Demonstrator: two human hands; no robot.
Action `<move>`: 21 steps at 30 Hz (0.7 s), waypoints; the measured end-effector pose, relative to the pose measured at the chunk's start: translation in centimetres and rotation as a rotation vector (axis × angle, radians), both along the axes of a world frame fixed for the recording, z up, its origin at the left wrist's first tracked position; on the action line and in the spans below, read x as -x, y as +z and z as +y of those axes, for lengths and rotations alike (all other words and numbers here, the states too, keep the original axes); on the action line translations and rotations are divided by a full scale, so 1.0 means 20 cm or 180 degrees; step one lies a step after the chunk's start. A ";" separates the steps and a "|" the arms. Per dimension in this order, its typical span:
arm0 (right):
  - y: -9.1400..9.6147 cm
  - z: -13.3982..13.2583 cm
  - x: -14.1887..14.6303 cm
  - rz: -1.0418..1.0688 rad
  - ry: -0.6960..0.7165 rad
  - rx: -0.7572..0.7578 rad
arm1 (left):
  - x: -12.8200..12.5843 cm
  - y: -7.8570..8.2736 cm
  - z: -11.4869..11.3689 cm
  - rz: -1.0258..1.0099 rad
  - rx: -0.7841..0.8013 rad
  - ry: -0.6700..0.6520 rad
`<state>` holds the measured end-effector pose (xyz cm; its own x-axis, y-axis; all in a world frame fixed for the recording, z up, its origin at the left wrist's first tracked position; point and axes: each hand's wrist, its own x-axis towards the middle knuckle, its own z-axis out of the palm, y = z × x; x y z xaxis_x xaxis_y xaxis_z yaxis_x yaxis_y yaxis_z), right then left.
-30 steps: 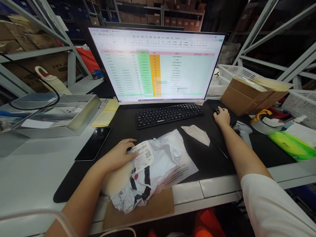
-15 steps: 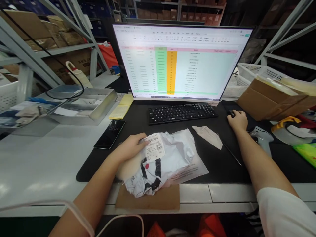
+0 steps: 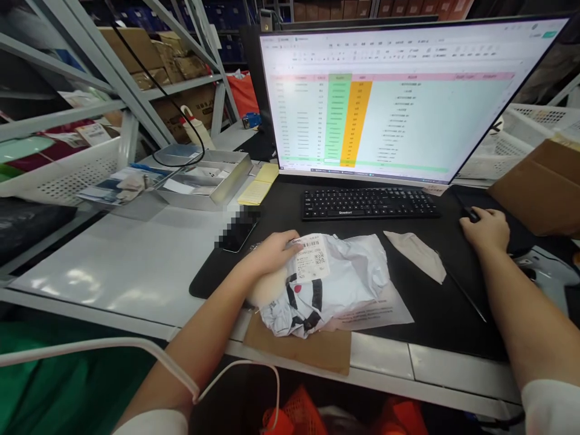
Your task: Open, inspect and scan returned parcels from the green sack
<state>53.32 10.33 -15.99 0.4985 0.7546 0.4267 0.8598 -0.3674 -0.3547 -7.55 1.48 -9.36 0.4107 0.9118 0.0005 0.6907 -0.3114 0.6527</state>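
My left hand (image 3: 274,252) grips the upper left edge of a white plastic mailer bag (image 3: 353,263), thumb on top beside its shipping label (image 3: 312,258). Crumpled, with black and red print, the bag lies on a black desk mat (image 3: 421,320) and overlaps a piece of brown cardboard (image 3: 303,350) at the desk's front edge. My right hand (image 3: 487,231) is closed over a black computer mouse (image 3: 471,214). Between the hands lie a folded pale cloth-like piece (image 3: 417,254) and a thin dark rod (image 3: 469,299).
A monitor (image 3: 408,121) showing a spreadsheet stands behind a black keyboard (image 3: 369,203). Left of the mat are a phone (image 3: 242,229), yellow notepaper (image 3: 259,184) and a grey box (image 3: 226,184). At the right sits a cardboard box (image 3: 544,187). A white cable (image 3: 113,343) crosses in front.
The view has turned to the left, so everything appears shifted right. My left hand stays on the mailer bag and my right hand on the mouse.
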 end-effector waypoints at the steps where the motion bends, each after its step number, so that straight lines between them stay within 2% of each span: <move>1: 0.00 0.00 0.00 -0.0004 -0.0023 0.0007 | 0.00 0.00 0.00 0.0023 0.0000 -0.0001; 8: 0.05 -0.03 0.05 -0.0031 -0.0142 0.0199 | 0.01 0.00 0.01 0.0062 -0.0009 0.0026; 12: 0.03 -0.04 0.05 -0.0060 -0.0147 0.0207 | 0.03 0.01 0.01 -0.0047 -0.0126 0.0051; 15: 0.03 -0.05 0.05 -0.0146 -0.0154 0.0038 | 0.06 0.03 0.02 -0.0229 -0.0145 0.0148; 18: 0.10 -0.04 0.12 -0.0192 -0.0152 -0.0304 | 0.08 0.04 0.02 -0.0350 -0.0092 0.0335; 21: 0.26 -0.06 0.31 -0.0068 -0.0028 -0.0561 | 0.10 0.05 0.03 -0.0340 -0.0014 0.0401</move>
